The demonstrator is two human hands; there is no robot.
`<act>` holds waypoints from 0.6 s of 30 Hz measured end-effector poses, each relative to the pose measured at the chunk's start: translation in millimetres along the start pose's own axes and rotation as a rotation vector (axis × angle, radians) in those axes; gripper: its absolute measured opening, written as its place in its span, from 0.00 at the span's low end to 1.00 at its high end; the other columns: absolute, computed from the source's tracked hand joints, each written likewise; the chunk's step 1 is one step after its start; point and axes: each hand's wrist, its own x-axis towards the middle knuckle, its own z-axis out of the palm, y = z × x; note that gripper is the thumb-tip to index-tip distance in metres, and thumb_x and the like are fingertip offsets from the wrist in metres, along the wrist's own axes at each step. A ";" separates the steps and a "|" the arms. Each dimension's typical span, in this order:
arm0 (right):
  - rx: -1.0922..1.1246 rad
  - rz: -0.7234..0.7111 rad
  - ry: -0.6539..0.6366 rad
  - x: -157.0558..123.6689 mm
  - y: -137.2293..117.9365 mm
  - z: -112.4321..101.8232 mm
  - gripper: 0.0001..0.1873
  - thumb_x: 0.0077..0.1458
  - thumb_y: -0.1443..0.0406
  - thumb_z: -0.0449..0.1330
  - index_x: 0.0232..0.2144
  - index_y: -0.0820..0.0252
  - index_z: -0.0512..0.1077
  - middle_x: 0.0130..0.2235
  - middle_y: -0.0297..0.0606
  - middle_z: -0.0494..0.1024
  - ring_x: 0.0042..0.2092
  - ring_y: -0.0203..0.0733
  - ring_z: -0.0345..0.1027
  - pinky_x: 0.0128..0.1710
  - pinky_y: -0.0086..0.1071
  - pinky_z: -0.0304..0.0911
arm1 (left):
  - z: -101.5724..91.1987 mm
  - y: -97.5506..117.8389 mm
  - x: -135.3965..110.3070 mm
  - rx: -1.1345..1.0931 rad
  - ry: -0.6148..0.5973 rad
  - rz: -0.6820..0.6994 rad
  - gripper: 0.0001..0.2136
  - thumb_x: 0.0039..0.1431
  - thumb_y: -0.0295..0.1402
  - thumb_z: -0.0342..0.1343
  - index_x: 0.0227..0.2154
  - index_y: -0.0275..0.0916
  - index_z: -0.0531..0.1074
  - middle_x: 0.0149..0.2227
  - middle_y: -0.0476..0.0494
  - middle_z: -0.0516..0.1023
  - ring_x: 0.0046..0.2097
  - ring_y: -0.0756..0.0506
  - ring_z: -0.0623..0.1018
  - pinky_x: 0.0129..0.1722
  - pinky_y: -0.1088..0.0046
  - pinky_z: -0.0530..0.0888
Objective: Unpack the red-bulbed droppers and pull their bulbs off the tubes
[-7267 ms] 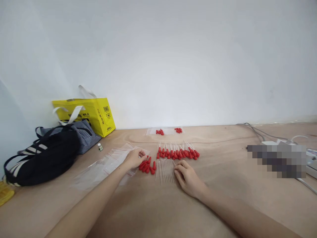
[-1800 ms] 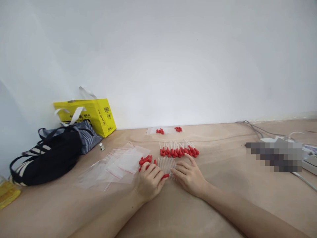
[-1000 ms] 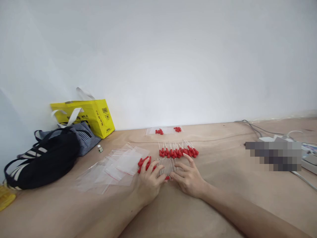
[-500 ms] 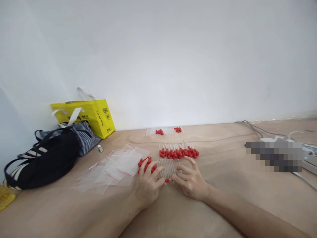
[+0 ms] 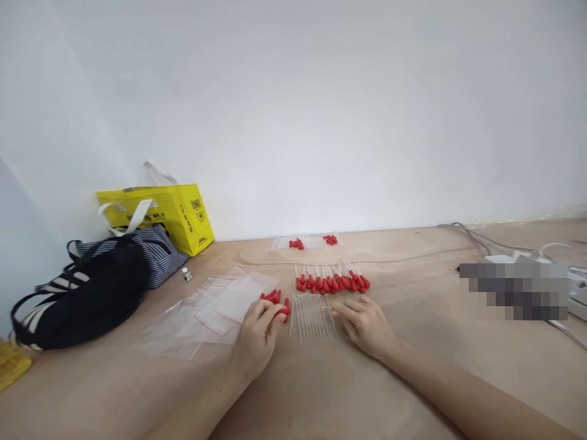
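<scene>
My left hand (image 5: 257,333) rests on the wooden table (image 5: 413,366) with its fingertips pinched on a red rubber bulb from the small heap of red bulbs (image 5: 276,299). My right hand (image 5: 365,325) lies beside a row of clear glass pipette tubes (image 5: 310,315), its fingers curled and a fingertip touching the rightmost tube. Behind them lies a row of assembled droppers with red bulbs (image 5: 332,282). Farther back sits a clear bag of droppers (image 5: 312,242).
Clear zip bags (image 5: 206,308) are spread left of my left hand. A black and striped bag (image 5: 92,284), a yellow bag (image 5: 169,211) and a tiny bottle (image 5: 186,274) sit at the left. Cables and a white device (image 5: 527,260) lie at the right.
My hands have parted from over the tube row. The left hand went left to the loose red bulbs and the right hand slid to the row's right side.
</scene>
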 end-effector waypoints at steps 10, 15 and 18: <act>0.161 0.256 -0.146 -7.6 -0.7 20.3 0.17 0.50 0.76 0.43 0.39 0.60 0.65 0.32 0.39 0.64 0.33 0.38 0.63 0.32 0.29 0.61 | -23.7 -64.6 12.1 0.016 -0.136 -0.632 0.17 0.48 0.28 0.45 0.42 0.34 0.68 0.34 0.42 0.74 0.37 0.46 0.75 0.38 0.71 0.71; 0.180 0.274 -0.040 -4.7 -3.0 29.3 0.13 0.48 0.77 0.43 0.31 0.61 0.64 0.32 0.40 0.63 0.32 0.38 0.62 0.32 0.32 0.62 | -19.0 -55.8 13.7 0.099 -0.270 -0.722 0.17 0.48 0.33 0.49 0.41 0.33 0.69 0.35 0.42 0.78 0.39 0.45 0.76 0.41 0.72 0.70; 0.220 0.249 -0.017 -2.3 -5.9 30.4 0.10 0.49 0.76 0.44 0.27 0.61 0.63 0.31 0.39 0.63 0.31 0.38 0.62 0.32 0.33 0.62 | -15.2 -49.8 14.1 0.044 -0.328 -0.736 0.18 0.48 0.37 0.50 0.40 0.32 0.70 0.36 0.40 0.78 0.39 0.44 0.76 0.40 0.73 0.70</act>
